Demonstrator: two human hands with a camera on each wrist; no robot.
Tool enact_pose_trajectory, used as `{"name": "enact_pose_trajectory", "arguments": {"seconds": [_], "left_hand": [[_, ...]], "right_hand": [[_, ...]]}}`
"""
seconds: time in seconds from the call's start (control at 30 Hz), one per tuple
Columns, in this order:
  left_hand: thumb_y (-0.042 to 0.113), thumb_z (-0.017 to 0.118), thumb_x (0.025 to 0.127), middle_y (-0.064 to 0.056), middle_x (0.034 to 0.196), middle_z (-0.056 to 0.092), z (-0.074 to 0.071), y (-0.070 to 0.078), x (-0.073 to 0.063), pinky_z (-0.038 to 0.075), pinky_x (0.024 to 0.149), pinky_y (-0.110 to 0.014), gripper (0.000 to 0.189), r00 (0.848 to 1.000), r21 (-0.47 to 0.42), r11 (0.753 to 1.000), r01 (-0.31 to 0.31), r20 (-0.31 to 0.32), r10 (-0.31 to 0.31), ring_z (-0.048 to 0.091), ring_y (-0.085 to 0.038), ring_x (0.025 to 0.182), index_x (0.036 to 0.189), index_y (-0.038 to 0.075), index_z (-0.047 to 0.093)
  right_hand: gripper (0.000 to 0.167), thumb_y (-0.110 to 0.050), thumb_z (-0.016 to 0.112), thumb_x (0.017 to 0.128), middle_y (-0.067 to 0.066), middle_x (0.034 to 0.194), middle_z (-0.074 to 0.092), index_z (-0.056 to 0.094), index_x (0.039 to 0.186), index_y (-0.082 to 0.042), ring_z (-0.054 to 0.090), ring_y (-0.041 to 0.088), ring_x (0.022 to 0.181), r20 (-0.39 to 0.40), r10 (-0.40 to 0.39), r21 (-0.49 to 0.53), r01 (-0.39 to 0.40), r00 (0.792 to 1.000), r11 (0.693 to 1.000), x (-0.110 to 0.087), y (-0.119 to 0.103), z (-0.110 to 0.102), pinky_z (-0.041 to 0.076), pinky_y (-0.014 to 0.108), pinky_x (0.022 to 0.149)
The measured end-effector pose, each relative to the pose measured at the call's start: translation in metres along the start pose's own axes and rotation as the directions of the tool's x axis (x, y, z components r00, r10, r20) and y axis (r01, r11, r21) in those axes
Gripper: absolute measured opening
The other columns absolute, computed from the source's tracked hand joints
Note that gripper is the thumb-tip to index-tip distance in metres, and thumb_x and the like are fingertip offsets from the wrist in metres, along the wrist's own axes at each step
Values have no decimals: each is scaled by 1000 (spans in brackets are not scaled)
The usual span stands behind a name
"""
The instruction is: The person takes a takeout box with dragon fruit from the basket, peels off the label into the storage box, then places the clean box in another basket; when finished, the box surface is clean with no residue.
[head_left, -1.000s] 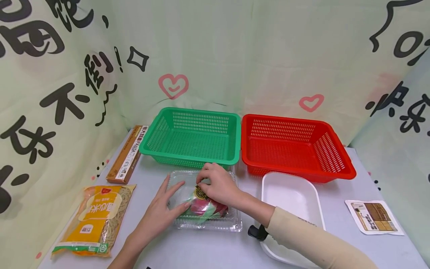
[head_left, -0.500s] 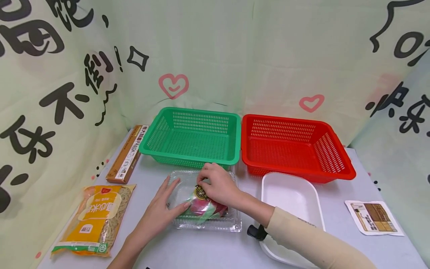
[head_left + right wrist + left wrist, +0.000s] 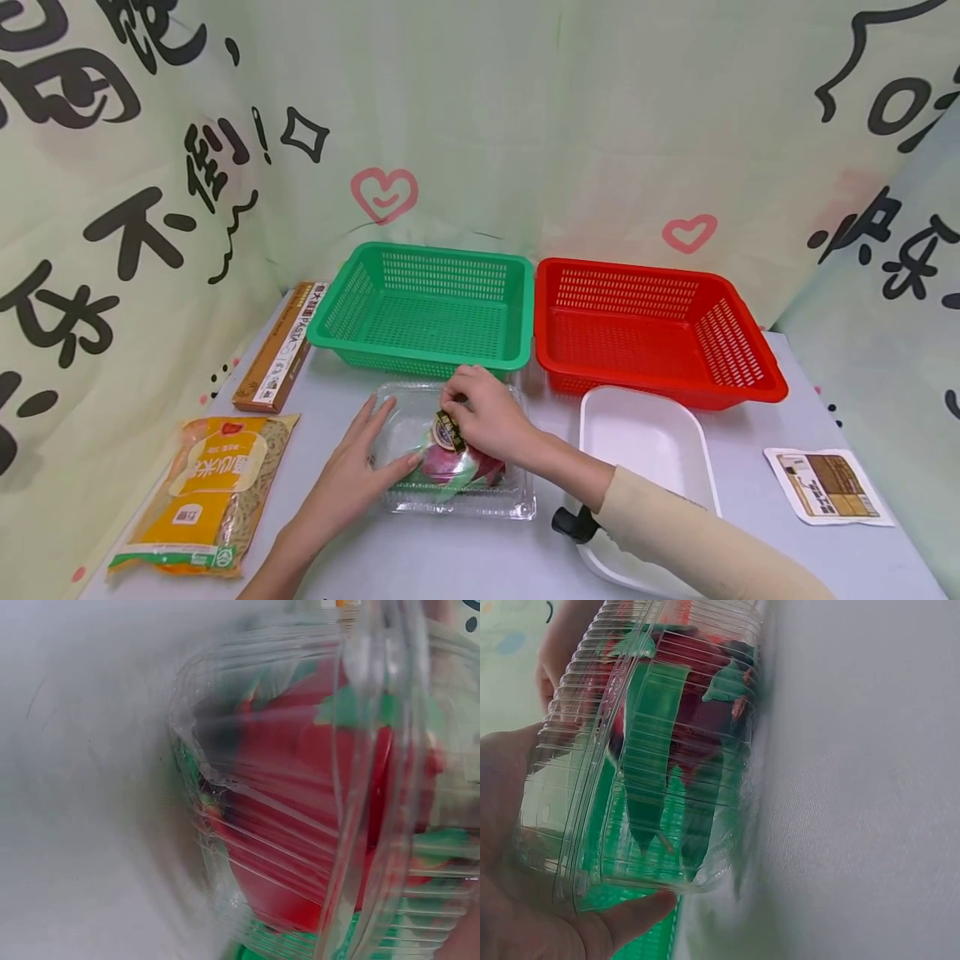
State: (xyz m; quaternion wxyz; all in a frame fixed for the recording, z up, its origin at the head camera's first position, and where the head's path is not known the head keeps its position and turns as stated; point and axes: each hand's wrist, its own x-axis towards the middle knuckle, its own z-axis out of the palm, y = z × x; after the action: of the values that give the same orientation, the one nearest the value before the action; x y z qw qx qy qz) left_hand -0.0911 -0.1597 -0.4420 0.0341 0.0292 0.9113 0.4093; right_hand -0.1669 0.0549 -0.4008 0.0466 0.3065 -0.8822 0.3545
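A clear plastic clamshell box point(image 3: 495, 505) lies closed on the table with a dragon fruit point(image 3: 442, 465) inside, red with green scales. On its lid is a round black-and-gold sticker point(image 3: 448, 432). My right hand point(image 3: 491, 418) reaches over the lid from the right, fingers curled, thumb and fingertips pinching the sticker's upper edge. Against the box's left side rests my left hand point(image 3: 358, 467), fingers spread and straight, thumb pointing across the lid. Ribbed walls of the box and the dragon fruit point(image 3: 697, 727) fill the left wrist view. Red skin of the dragon fruit point(image 3: 292, 780) shows blurred in the right wrist view.
Behind the box stand a green basket point(image 3: 420, 354) and a red basket point(image 3: 660, 382). A white tray point(image 3: 693, 433) lies partly under my right forearm. Left are a pasta box point(image 3: 281, 346) and an orange noodle bag point(image 3: 206, 496); a flat packet point(image 3: 828, 487) lies far right.
The sticker has turned slightly and tilts up more under my right fingertips. My left hand stays against the box. The whole head view has shifted a little.
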Motion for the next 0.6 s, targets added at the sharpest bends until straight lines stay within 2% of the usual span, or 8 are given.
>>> {"name": "enact_pose_trajectory", "arguments": {"seconds": [0.23,0.43,0.6], "left_hand": [[65,65,85,-6,169,9,0,-1,0,28,110,-73,91,1000,-5,1000,10,7,-10,18,-41,152,158,32,24],[64,66,85,-7,169,10,0,-1,2,27,110,-74,92,1000,-3,1000,4,8,-4,17,-41,152,158,30,24],[65,66,84,-6,169,10,0,-1,3,26,110,-75,92,1000,-2,1000,5,9,-5,17,-41,152,158,30,24]], "right_hand": [[19,-1,66,90,-6,82,60,62,78,-15,52,11,86,0,13,82,-13,1000,997,-5,-2,-8,46,27,78],[19,0,65,91,-2,83,60,58,79,-13,52,14,88,-5,-3,91,4,1000,996,-9,-2,-27,46,28,79],[19,-1,64,93,-4,84,59,58,81,-14,52,13,88,3,19,95,-19,1000,995,-15,3,-46,49,25,74]]}}
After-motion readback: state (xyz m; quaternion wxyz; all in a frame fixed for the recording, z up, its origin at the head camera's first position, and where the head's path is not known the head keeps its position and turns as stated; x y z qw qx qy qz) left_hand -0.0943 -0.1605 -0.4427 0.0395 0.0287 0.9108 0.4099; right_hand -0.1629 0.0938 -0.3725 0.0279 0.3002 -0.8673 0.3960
